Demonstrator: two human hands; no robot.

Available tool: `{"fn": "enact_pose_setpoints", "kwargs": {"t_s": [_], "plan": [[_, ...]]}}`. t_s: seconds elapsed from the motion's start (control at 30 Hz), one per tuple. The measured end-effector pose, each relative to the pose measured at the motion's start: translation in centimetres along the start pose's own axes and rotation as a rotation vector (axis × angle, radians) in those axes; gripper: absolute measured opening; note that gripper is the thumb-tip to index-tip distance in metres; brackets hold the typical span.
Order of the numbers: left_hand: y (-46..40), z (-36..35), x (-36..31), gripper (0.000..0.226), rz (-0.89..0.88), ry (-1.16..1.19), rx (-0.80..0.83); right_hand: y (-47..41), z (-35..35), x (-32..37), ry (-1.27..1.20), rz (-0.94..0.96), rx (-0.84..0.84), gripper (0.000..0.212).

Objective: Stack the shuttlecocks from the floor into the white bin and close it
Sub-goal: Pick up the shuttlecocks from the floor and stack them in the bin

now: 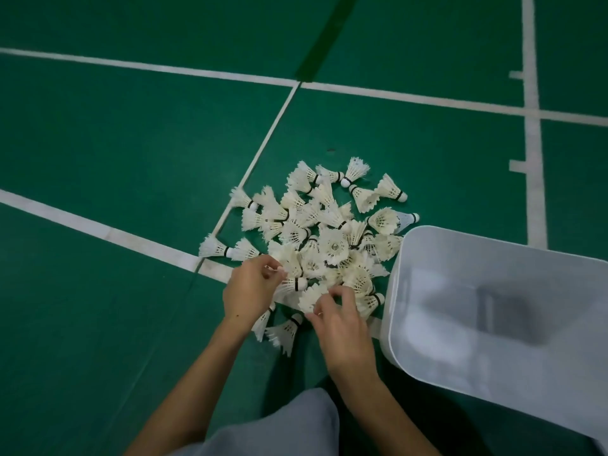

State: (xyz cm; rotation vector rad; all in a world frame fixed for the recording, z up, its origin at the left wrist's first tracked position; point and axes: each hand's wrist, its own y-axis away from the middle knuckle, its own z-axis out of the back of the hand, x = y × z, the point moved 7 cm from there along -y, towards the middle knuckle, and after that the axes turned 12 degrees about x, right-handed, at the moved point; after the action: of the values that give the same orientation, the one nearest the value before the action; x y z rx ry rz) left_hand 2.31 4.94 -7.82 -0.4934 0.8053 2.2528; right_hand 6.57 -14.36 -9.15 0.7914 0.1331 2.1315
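Centrally: lying in a loose heap of shuttlecocks (316, 245) on the green floor (131, 143), spreading across white court lines (98, 227), just left of the white bin (493, 311). Standing open-topped at right, lid off, touching the heap's edge; inside looking blurred, contents impossible to tell. Pinching feathers at the heap's near left edge with curled fingers: left hand (248, 291). Curling fingers around a shuttlecock at the heap's near edge: right hand (342, 324), wearing a ring (319, 313). Showing at bottom: grey-trousered knee (279, 429).
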Motion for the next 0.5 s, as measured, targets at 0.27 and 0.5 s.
{"fn": "enact_pose_setpoints", "kwargs": {"t_s": [0.27, 0.5], "plan": [[5.7, 7.4, -5.2, 0.019, -0.191, -0.017, -0.3, 4.6, 9.5, 4.4, 0.243, 0.203, -0.179, 0.021], [8.9, 8.6, -12.7, 0.015, -0.496, 0.169, -0.123, 7.3, 22.0, -0.1, 0.128, 0.186, -0.21, 0.021]]}}
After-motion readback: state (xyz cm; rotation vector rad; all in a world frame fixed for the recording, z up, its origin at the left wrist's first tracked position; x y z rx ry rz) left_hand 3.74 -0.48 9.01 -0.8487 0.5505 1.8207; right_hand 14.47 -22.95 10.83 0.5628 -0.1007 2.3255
